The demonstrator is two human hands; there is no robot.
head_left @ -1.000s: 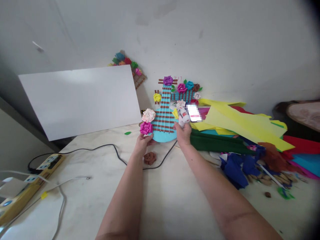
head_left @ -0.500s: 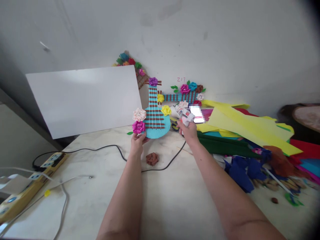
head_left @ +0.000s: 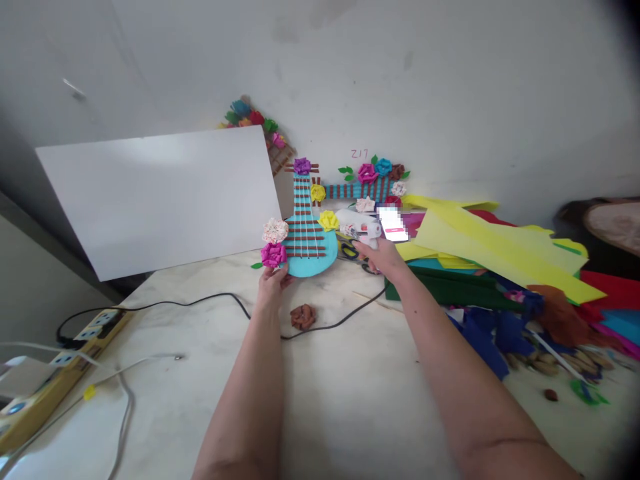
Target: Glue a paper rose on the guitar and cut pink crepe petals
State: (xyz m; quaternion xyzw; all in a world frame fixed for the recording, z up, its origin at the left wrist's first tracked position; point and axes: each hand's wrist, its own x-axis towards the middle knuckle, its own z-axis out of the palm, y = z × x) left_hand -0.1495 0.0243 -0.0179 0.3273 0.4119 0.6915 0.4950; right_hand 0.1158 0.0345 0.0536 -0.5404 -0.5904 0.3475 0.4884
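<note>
My left hand (head_left: pixel 273 283) grips the lower left edge of a blue paper guitar (head_left: pixel 313 265), which is held upright with brown strips and white strings across it. On the guitar sit a purple flower (head_left: pixel 302 166), a yellow flower (head_left: pixel 329 221), a speckled white flower (head_left: pixel 275 231) and a magenta flower (head_left: pixel 273 255). A white glue gun (head_left: pixel 369 231) is in my right hand (head_left: pixel 384 259), just right of the guitar, its nozzle hard to make out. Below the guitar, a brown paper flower (head_left: pixel 303 317) lies on the table between my forearms.
Scissors (head_left: pixel 349 249) lie behind the glue gun, near a phone (head_left: pixel 393 223). A second decorated guitar (head_left: pixel 355 191) leans on the wall. Coloured paper (head_left: pixel 480 247) piles up at right. A white board (head_left: pixel 165 200) stands at left; a black cord (head_left: pixel 200 301) runs from a power strip (head_left: pixel 85 353).
My right hand has turned the glue gun so that it lies more level, pointing left toward the guitar's yellow flower. The scissors show more. The whole view has shifted slightly.
</note>
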